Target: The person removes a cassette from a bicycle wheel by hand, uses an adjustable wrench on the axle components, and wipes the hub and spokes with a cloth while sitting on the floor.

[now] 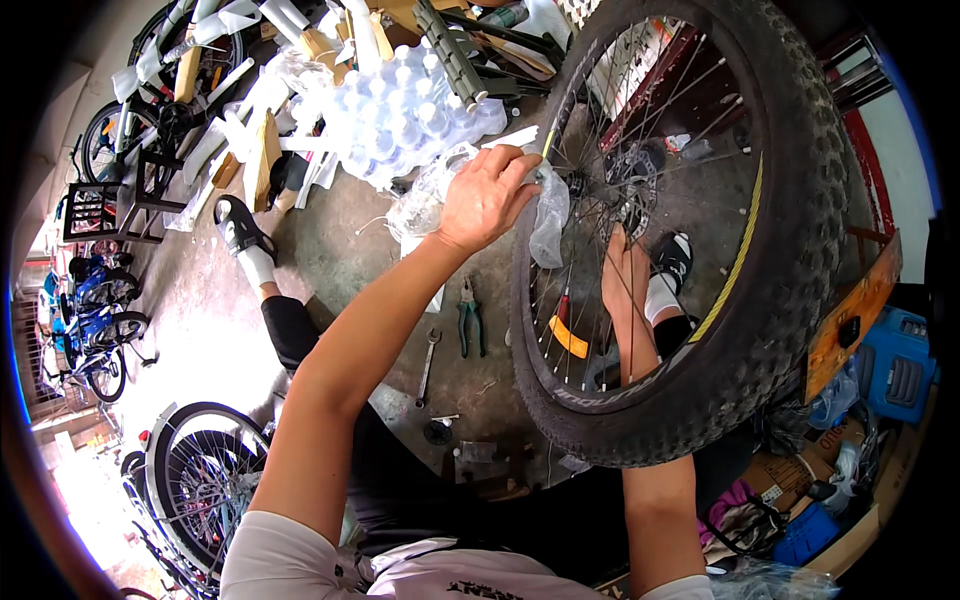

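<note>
A bicycle wheel (800, 210) with a knobby black tyre stands tilted in front of me, a brake disc (632, 205) at its centre. My left hand (487, 198) is at the rim's left side, its fingers pinching a crumpled clear plastic bag (551, 215). Seen through the spokes, my right hand (627, 275) reaches up to the hub, just below the disc. Its fingers are bent together, but what they hold is partly hidden. An orange reflector (568, 338) sits among the lower left spokes. On the floor lie green-handled pliers (470, 318) and a wrench (428, 367).
Shrink-wrapped clear bottles (410, 110) lie ahead, beside cardboard and white packing scraps. Bicycles (100, 310) stand at the left, and another wheel (205, 480) is at lower left. At the right are a blue case (897, 365) and an open carton of odds and ends.
</note>
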Demonstrator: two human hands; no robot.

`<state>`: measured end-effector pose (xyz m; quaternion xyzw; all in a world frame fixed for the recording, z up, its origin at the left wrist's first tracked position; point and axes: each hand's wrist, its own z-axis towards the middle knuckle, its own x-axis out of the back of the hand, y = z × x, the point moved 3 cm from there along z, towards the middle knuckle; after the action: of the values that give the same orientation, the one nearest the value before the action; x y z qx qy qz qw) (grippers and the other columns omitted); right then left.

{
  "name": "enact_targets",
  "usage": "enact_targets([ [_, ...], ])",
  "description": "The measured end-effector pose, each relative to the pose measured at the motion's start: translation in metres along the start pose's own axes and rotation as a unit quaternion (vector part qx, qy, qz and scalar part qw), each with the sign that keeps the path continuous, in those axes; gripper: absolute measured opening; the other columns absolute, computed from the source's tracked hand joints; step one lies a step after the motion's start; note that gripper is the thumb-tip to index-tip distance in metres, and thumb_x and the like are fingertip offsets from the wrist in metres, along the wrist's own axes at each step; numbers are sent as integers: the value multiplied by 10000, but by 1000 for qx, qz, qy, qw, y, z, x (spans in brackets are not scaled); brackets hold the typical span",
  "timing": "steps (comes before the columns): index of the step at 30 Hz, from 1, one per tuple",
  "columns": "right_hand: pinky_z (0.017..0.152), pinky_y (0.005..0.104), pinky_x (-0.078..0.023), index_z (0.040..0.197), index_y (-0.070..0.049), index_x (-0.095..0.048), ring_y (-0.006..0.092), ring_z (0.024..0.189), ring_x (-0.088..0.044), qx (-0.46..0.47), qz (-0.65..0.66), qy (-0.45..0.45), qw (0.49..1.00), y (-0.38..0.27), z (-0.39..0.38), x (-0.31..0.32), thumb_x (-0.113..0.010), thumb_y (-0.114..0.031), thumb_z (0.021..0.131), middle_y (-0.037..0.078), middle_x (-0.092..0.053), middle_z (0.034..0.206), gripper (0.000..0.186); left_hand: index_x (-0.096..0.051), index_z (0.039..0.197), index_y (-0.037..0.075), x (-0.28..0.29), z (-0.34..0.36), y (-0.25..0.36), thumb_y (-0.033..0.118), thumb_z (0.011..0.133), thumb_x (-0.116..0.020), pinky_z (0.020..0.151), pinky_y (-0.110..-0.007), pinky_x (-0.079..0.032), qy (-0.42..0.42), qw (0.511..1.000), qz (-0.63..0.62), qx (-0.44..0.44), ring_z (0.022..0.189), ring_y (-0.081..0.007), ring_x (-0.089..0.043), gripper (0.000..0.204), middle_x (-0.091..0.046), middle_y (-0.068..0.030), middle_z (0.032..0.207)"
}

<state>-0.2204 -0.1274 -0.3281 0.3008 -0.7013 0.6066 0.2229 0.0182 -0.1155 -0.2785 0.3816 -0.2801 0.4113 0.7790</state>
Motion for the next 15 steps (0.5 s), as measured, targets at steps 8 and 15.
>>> enact_targets([
  [8, 819, 548, -438, 1278, 36, -430, 530, 966, -593, -26, -13, -24, 999, -4, -1, 5, -386, -363, 1039, 323, -645, 970, 467, -614, 965, 59, -16, 6, -4, 207, 914, -658, 712, -421, -506, -36, 993, -44, 103, 781, -333, -611, 163, -606, -112, 925],
  [15, 801, 548, -433, 1245, 22, -455, 528, 954, -595, -36, 9, -24, 999, 1, 1, 3, -414, -324, 1032, 317, -649, 966, 407, -570, 880, -25, -36, 17, -20, 525, 954, -556, 456, -330, -472, -207, 683, -388, 583, 494, -159, -556, 555, -542, -64, 663],
])
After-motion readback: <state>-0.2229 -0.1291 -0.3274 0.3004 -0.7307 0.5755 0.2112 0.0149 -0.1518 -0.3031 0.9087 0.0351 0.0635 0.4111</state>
